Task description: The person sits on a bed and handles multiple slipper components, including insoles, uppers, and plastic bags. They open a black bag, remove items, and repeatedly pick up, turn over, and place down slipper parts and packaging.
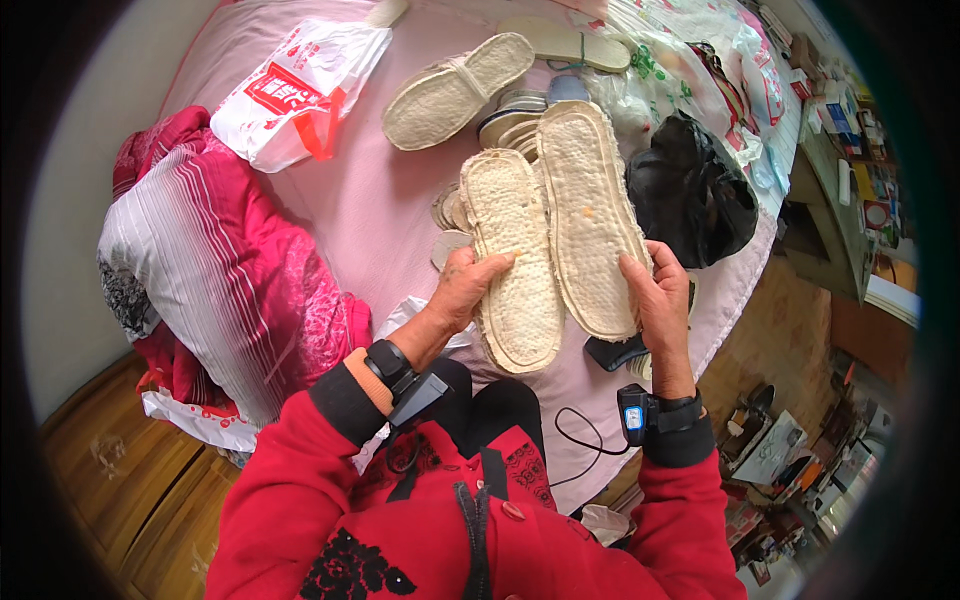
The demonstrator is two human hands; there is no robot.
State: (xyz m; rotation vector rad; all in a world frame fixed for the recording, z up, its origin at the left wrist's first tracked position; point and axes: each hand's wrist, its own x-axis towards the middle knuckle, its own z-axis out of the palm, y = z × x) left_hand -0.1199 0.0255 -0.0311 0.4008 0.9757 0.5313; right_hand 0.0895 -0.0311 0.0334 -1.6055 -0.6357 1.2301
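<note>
In my left hand [468,288] is a cream, quilted shoe insole [512,265], gripped at its left edge with the thumb on top. My right hand [655,290] pinches the right edge of a second, longer insole [590,215]. The two lie side by side, their inner edges meeting or slightly overlapping, toes pointing away from me. Beyond them rests a tied bundle of insoles [440,105], with a cord around it. More insoles [515,118] are stacked partly beneath the held pair, mostly hidden. A pale insole [575,45] lies farther back.
Pink sheet [350,200] covers the bed. A black plastic bag [690,190] sits right of the insoles. A white and red bag [300,85] lies at the back left, above a heap of pink and grey bedding [220,260]. A cluttered cabinet [835,200] stands at right.
</note>
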